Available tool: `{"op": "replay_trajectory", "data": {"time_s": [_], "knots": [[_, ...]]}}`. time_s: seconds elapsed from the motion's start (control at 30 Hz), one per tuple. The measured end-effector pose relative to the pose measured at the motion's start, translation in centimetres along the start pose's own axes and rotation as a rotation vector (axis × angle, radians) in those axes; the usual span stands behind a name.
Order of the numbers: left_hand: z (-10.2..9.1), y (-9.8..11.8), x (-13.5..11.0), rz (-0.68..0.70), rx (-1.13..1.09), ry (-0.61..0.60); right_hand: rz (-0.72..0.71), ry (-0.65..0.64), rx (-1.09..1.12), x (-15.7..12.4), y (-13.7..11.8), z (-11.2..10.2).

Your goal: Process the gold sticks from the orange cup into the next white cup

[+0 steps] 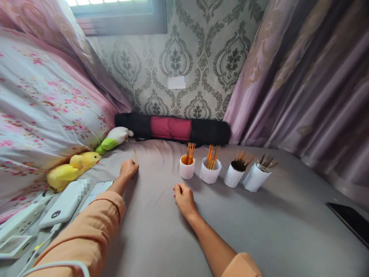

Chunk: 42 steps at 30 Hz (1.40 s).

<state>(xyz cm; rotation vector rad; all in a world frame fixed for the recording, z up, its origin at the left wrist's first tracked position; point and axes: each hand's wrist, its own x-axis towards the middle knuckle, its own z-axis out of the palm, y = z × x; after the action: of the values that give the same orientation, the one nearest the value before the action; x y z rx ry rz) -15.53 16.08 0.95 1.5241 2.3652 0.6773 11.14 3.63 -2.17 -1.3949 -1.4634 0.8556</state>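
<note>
My left hand [128,169] is closed around a thin yellowish stick [135,157], which points upward above the grey sheet. To the right, my right hand [184,198] is curled shut low over the sheet; whatever its fingers may hold is hidden. Just beyond it stand two white-wrapped cups: a left cup [186,171] with orange sticks [190,152] and a wider cup [210,175] with orange-brown sticks [212,156]. Farther right, a tilted third container [234,177] holds brownish sticks [242,158], and a leaning jar [255,179] holds dark brown sticks [268,161].
On the left lie a yellow plush toy [62,175], a green-and-white plush [115,138], a white power bank [62,204], a phone [96,192] and a power strip [24,219]. A black-and-red roll [171,128] lies along the wall. A dark phone [350,221] is far right.
</note>
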Motion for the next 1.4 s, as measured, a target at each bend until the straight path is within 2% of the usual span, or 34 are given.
{"op": "replay_trajectory", "data": {"time_s": [0.5, 0.93, 1.4], "knots": [[-0.40, -0.05, -0.23, -0.050, 0.144, -0.021, 0.014, -0.007, -0.004, -0.01, -0.04, -0.07], [-0.47, 0.03, -0.04, -0.072, 0.158, -0.041, 0.018, -0.007, -0.006, -0.02, -0.16, -0.11], [-0.71, -0.06, 0.03, -0.064, 0.088, -0.001, 0.008, -0.006, -0.014, 0.07, -0.10, -0.08]]}}
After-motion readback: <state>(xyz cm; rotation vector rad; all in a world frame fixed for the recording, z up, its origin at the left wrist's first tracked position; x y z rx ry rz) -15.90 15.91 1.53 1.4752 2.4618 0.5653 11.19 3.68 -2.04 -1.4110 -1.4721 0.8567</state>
